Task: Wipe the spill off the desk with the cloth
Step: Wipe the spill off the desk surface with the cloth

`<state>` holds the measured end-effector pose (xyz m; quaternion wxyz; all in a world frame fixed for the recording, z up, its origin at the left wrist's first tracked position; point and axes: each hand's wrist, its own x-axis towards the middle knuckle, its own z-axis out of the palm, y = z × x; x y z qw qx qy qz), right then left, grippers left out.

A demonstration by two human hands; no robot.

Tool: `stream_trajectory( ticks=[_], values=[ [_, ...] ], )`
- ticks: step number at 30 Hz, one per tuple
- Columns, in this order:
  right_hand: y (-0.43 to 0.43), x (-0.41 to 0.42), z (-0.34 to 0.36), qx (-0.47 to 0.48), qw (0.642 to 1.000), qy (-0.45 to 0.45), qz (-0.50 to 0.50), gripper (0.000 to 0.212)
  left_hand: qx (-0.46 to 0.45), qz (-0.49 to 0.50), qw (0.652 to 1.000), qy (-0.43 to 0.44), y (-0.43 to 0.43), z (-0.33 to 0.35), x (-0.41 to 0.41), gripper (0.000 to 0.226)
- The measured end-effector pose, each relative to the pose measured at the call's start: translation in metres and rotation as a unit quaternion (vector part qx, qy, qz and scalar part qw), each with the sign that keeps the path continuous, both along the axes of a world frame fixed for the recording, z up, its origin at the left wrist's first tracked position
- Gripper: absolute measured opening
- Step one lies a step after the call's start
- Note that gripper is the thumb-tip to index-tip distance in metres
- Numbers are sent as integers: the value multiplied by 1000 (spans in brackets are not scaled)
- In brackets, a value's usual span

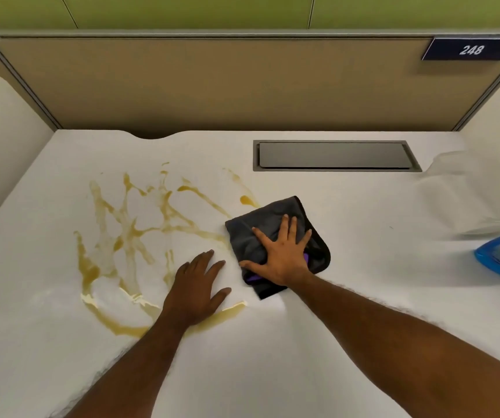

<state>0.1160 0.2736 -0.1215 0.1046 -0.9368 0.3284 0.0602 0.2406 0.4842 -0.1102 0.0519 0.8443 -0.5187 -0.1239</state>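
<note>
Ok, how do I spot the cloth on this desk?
Start at the grey hatch set into the white desk and look toward the near edge. The cloth lies under the flat right hand: dark grey, crumpled, right of the yellow spill.

Bright even light, soft shadows, wide-angle bowing at edges, slightly soft focus

Both bare forearms reach forward from the lower edge of the view. The left hand (198,289) lies flat, palm down, fingers together and pointing away. The right hand (283,254) is also palm down, fingers spread wide, thumb stretched out to the left
</note>
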Motion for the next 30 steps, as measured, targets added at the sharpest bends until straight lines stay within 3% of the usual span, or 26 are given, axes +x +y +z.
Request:
stream_trajectory(
  ticks=[4, 11, 18, 21, 26, 30],
  values=[
    [-11, -32, -3, -26, 999, -18, 38, 88, 12, 2, 1000, -18, -2, 1, -2, 88],
    [-18, 39, 12, 13, 988, 26, -151, 114, 14, -12, 1000, 1, -10, -13, 11, 83],
    [-7, 21, 0, -15, 998, 21, -53, 95, 32, -35, 999, -9, -9, -14, 15, 82],
    [-19, 11, 0, -18, 995, 34, -92, 95, 16, -40, 999, -9, -8, -15, 12, 81],
    [-16, 80, 9, 8, 981, 39, -189, 112, 40, -40, 998, -25, -9, -21, 13, 81],
    [9, 96, 2, 3, 993, 30, -117, 108, 67, -52, 996, -17, -13, -11, 15, 78]
  ],
)
